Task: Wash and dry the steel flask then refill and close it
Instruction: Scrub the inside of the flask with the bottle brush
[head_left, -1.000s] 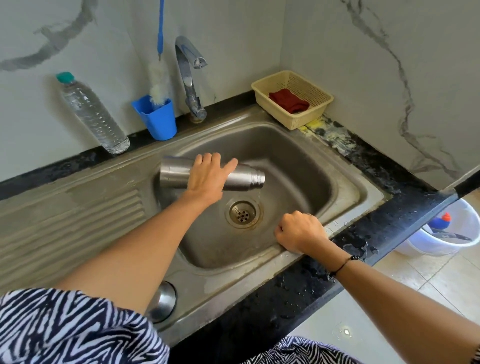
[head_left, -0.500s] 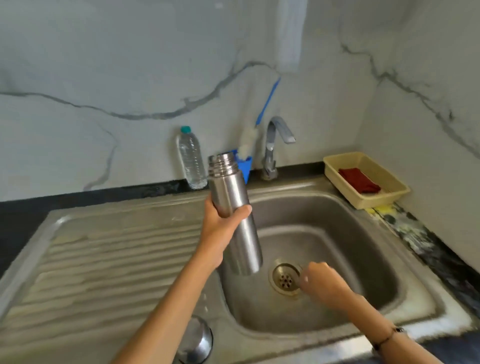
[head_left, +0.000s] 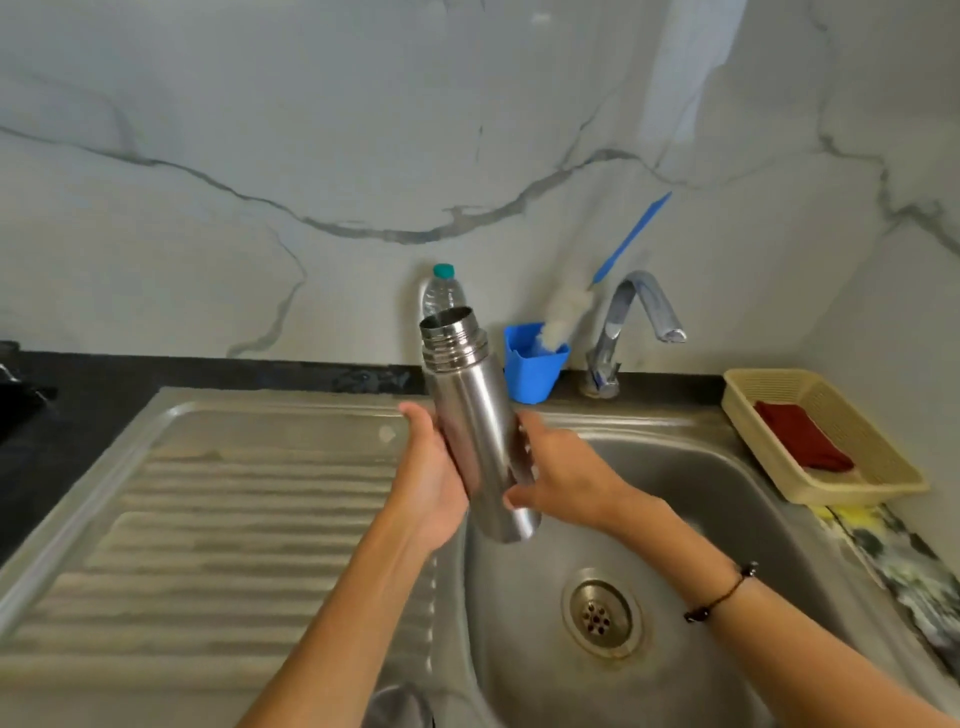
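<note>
Gripping the open steel flask (head_left: 475, 431) from both sides, the left hand (head_left: 434, 483) at nine o'clock and the right hand (head_left: 563, 475) at three curl round its body. It tilts near-upright over the sink (head_left: 727, 519), drain (head_left: 602, 616) at five o'clock.

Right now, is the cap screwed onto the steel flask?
No, the steel flask shows a bare threaded neck and an open mouth, held in both hands.
</note>
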